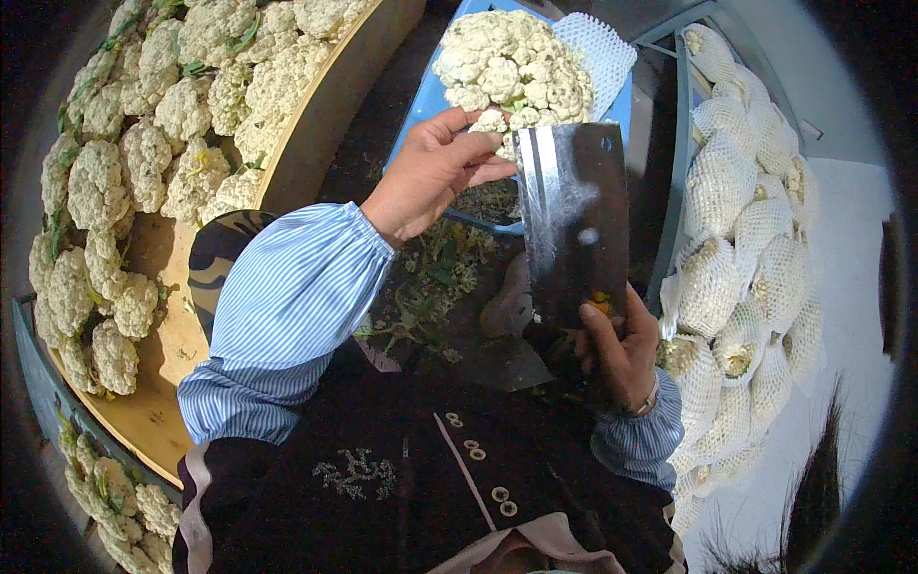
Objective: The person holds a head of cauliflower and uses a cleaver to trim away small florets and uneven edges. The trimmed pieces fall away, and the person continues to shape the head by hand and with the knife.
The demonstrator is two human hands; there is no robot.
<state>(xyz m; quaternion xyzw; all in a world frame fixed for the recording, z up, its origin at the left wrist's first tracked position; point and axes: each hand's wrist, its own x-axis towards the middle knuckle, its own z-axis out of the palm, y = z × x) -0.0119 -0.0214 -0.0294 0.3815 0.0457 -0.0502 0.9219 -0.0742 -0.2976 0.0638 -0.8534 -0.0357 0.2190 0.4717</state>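
A large cauliflower head (513,61) rests on a blue plastic crate or stool (418,118) in front of me. At its near edge my left hand (434,161) pinches a small floret (490,121) between thumb and fingers; whether it is still attached, I cannot tell. My right hand (622,348) grips a wide cleaver (574,208) by the handle, which is mostly hidden. The cleaver's blade points away from me, its far end over the cauliflower's near side. A white foam net (597,61) lies beside the head on the right.
Many bare cauliflowers (183,107) fill a wooden-sided bin (161,258) on the left. Cauliflowers in foam nets (721,172) are piled in a container at right. Leaf and floret trimmings (430,280) litter the ground below. More heads (118,495) lie at lower left.
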